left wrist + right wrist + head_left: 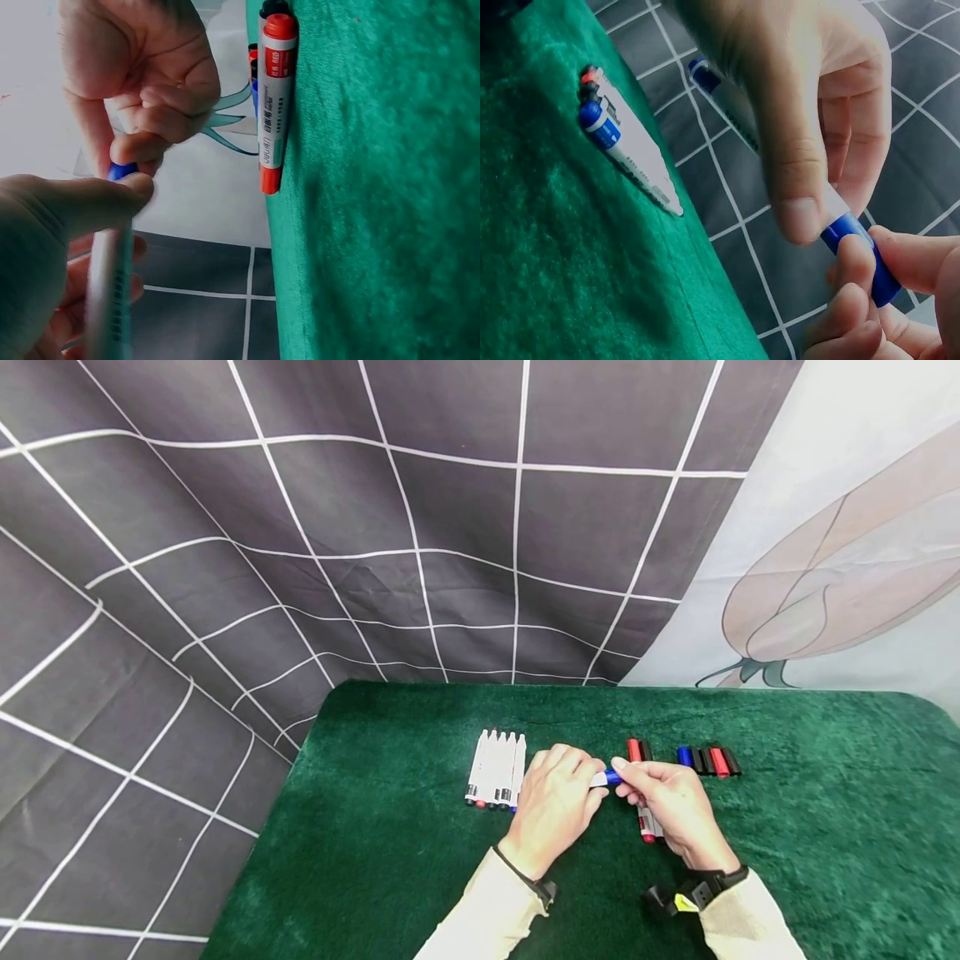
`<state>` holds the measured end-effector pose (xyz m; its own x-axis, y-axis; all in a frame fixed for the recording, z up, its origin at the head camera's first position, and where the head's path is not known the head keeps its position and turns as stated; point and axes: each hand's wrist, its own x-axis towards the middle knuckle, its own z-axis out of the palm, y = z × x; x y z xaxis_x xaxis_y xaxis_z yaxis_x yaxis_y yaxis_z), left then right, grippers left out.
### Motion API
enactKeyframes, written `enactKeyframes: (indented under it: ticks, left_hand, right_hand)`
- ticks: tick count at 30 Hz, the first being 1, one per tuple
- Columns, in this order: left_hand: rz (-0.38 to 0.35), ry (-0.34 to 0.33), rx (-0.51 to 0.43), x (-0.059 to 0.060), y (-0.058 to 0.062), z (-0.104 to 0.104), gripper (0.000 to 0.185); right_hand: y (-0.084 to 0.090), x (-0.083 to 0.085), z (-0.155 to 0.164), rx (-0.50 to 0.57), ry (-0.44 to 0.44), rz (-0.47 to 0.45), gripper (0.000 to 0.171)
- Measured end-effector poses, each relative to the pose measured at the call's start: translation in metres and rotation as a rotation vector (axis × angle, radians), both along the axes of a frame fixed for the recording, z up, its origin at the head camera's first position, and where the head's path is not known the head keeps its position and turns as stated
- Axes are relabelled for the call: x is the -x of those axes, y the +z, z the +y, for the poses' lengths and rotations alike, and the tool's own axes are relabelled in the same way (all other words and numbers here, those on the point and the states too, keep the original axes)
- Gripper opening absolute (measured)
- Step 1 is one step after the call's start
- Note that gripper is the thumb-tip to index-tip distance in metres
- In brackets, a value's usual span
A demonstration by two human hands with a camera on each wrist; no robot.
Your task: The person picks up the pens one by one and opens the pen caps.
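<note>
A white whiteboard marker with a blue cap (612, 777) is held in the air between both hands, above the cloth. Around its white barrel (109, 292) curl the fingers of my left hand (553, 802), the thumb lying along it. My right hand (675, 806) pinches the blue cap (862, 259) between thumb and fingers; the cap still meets the barrel. Beneath the right hand lie a red-capped marker (277, 97) and a black one beside it, partly covered in the head view. To the left of my left hand is a row of several capless white markers (497, 768).
Several loose caps, blue (685, 757), black and red (720, 762), stand in a row right of the right hand. Green cloth (375, 827) covers the table. Dark grid-patterned fabric (450, 510) hangs behind its far edge, with a pale flower-printed sheet (862, 543) at the right.
</note>
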<state>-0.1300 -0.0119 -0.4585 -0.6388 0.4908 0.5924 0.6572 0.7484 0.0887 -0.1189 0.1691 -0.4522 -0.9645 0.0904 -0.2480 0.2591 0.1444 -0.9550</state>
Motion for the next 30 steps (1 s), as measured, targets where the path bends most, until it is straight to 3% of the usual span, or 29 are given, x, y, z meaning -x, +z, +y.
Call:
enactKeyframes:
  ticks: [15, 30]
  left_hand:
    - [0.057, -0.046, 0.021, 0.0001, -0.0031, -0.0045, 0.016]
    - [0.008, -0.101, 0.114, 0.0017, 0.0005, -0.0092, 0.019]
  right_hand:
    - [0.0047, -0.0003, 0.0004, 0.031, 0.027, -0.053, 0.035]
    - [0.0045, -0.0032, -0.0003, 0.007, 0.058, -0.037, 0.038]
